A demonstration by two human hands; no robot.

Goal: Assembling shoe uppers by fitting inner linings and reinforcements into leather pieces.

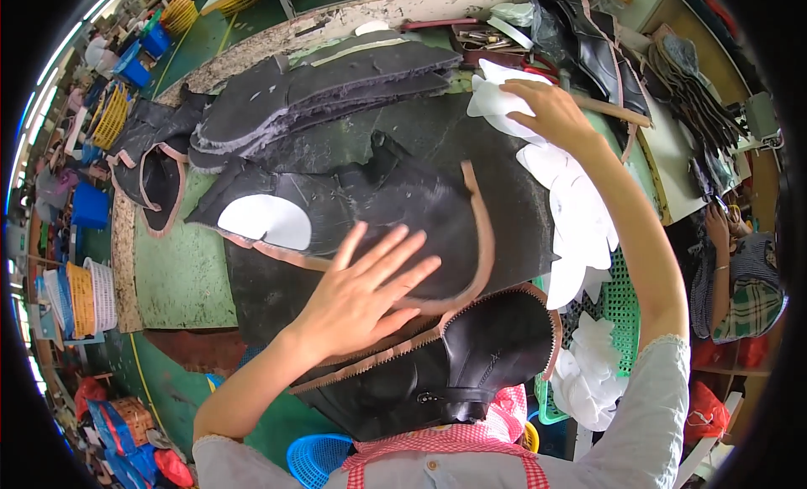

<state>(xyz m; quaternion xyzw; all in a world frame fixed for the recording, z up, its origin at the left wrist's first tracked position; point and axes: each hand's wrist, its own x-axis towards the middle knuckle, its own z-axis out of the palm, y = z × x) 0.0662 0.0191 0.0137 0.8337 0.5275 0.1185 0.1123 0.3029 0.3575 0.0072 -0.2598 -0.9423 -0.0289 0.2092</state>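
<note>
A black piece [403, 199] with a tan edge lay on a dark mat [521, 228] upon the bench [176, 270]. The left hand [361, 291] was over the lower middle of the black piece, its fingers spread apart and its palm downward; it covered a part of the tan edge. The hand was a little blurred, so I could not tell how firmly it touched the surface.

On the left part of the black piece lay a white patch [273, 222]; whether it was one sheet or two overlapped was not clear.

To the upper right of the black piece, the right hand [551, 111] rested at the top of a row of white pieces [572, 199]. Its fingers were bent, and their tips were difficult to see, so I could not tell whether they pinched a piece. The white pieces overlapped and hid one another.

Below the black piece was a black part with a zipper [496, 338], partly hidden by the left arm. Above the black piece was a grey padded stack [336, 81]. Farther right of the black piece, a co-worker [740, 270] appeared small and distorted near the dark rim.
</note>
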